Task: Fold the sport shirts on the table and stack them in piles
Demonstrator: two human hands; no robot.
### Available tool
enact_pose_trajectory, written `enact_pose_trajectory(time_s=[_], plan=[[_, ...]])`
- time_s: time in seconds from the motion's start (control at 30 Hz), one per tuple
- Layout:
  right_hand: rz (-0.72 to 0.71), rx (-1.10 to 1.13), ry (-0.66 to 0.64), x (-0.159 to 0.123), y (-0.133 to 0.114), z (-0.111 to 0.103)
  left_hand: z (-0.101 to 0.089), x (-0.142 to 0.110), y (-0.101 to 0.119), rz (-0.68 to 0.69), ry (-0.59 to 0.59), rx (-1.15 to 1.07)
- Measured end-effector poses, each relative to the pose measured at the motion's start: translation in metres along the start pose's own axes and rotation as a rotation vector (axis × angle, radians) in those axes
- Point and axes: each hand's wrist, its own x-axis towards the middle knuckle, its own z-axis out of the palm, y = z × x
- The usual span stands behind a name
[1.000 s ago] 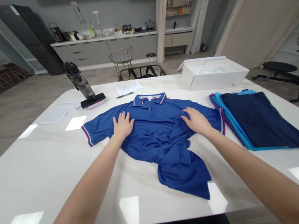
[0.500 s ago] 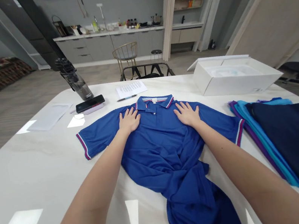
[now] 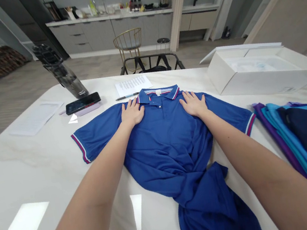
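A blue polo shirt [image 3: 170, 143] lies face up on the white table [image 3: 33, 170], collar away from me. Its lower half is bunched and twisted toward the near edge. My left hand [image 3: 132, 113] lies flat and open on the shirt's left shoulder, just beside the collar. My right hand [image 3: 194, 104] rests flat and open on the other shoulder, fingers spread. Both sleeves, trimmed red and white, spread out to the sides.
A stack of folded shirts [image 3: 306, 132], navy on top, lies at the right. An open white box [image 3: 263, 69] stands behind it. A dark bottle [image 3: 60, 71], a phone [image 3: 82, 103], papers [image 3: 133, 84], a pen [image 3: 127, 96] and a chair [image 3: 150, 63] are at the far side.
Both hands slid up the shirt from the chest to the shoulders beside the collar. The camera moved closer and lower over the table.
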Motion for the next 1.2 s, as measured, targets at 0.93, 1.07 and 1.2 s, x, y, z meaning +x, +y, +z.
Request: enact_pose_trajectory(time_s=[0.93, 1.07, 1.2], plan=[[-0.417, 0.148, 0.003, -0.269, -0.048, -0.020, -0.005, -0.240, 0.081, 0.518, -0.105, -0.266], [-0.473, 0.177, 0.079, -0.314, -0.051, -0.035, -0.010, -0.284, 0.090, 0.661, -0.026, -0.345], [-0.408, 0.133, 0.114, -0.353, -0.045, -0.044, -0.012, -0.313, 0.097, 0.677, 0.016, -0.331]])
